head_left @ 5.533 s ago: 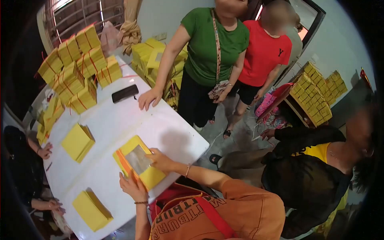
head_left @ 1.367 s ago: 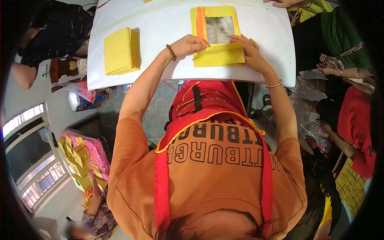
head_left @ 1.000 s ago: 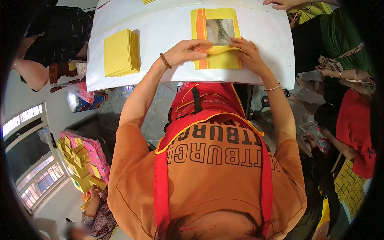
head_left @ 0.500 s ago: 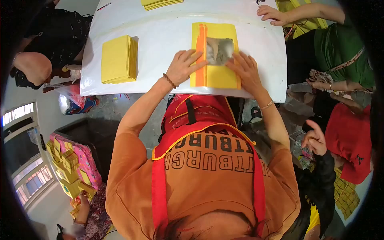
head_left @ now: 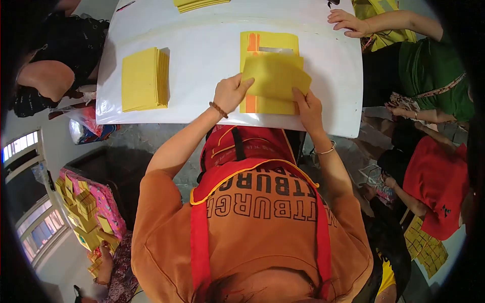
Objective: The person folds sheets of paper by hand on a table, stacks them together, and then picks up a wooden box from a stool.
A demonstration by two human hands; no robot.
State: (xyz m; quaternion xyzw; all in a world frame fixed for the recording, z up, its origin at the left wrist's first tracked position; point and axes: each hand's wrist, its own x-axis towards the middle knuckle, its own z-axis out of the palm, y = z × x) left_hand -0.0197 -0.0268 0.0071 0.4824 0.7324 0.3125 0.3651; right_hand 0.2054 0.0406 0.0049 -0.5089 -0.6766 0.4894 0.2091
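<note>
Between my two hands a yellow paper sheet (head_left: 277, 78) is raised and slightly curved above the table. My left hand (head_left: 232, 93) grips its left edge, thumb on top. At the lower right edge, my right hand (head_left: 309, 106) pinches it between thumb and fingers. Underneath lies yellow paper (head_left: 280, 39) with an orange strip (head_left: 251, 104) along its left side. A silver-grey patch (head_left: 275, 50) on that paper is mostly covered by the raised sheet. Whether the raised sheet is joined to the paper below, I cannot tell.
A stack of folded yellow paper (head_left: 141, 81) rests on the white table (head_left: 202, 50), left of my hands. More yellow paper (head_left: 202, 5) lies at the far edge. Another person's hand (head_left: 348, 22) rests at the table's right side. Other people sit around.
My hands were spread flat over the paper, with the silver-grey patch in full view. Now they grip a raised yellow sheet that covers most of the patch.
</note>
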